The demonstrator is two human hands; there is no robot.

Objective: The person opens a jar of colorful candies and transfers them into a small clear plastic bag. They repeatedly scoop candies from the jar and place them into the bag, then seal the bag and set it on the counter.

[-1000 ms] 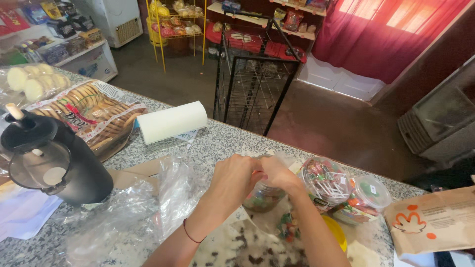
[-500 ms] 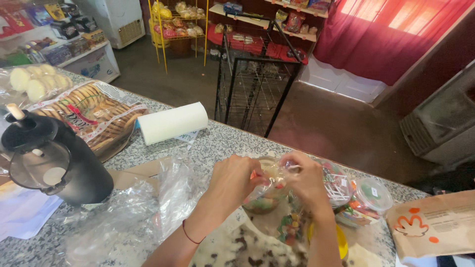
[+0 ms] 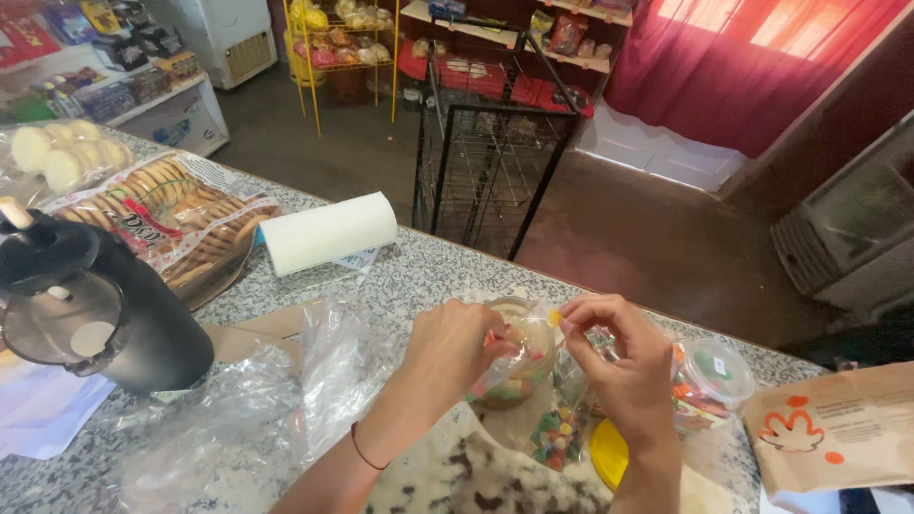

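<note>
My left hand (image 3: 449, 354) grips a small clear bag of coloured candies (image 3: 511, 366) near its top, just above the granite counter (image 3: 428, 276). My right hand (image 3: 614, 360) pinches a small yellow candy (image 3: 554, 317) between thumb and forefinger, right beside the bag's mouth. Below my hands lie more loose coloured candies in clear plastic (image 3: 557, 438) and a yellow lid (image 3: 609, 453).
A black thermos jug (image 3: 86, 309) stands at the left, with crumpled clear bags (image 3: 238, 409) beside it. Packs of cookies (image 3: 176, 224), a white paper roll (image 3: 328, 231), a clear tub of sweets (image 3: 709, 376) and a brown paper bag (image 3: 838, 428) lie around. A black wire rack (image 3: 495, 162) stands beyond the counter.
My hands have drawn apart a little. The right hand has risen with a yellow candy pinched in its fingers, while the left keeps hold of the candy bag.
</note>
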